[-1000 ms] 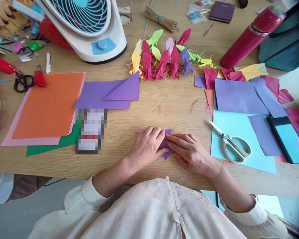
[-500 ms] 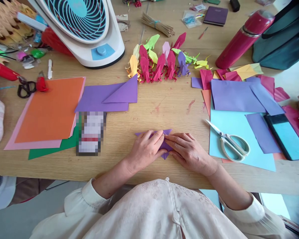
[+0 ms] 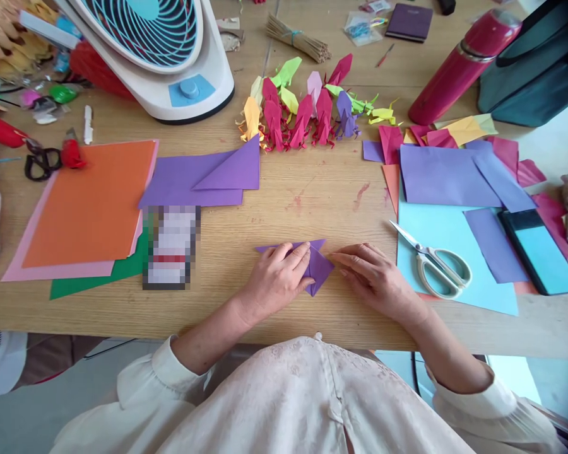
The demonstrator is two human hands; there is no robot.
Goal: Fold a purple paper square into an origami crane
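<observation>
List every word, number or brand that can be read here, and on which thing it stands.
No text is readable.
Pixelated box beside the green sheet: blurred, unreadable.
Fan base: no legible marking.
Red flask: no label shows.
Dark notebook: too small to tell.
Folded purple paper under the left hand: no print.

No writing can be read; the card (image 3: 171,247) beside the green paper (image 3: 99,280) is blurred.
</observation>
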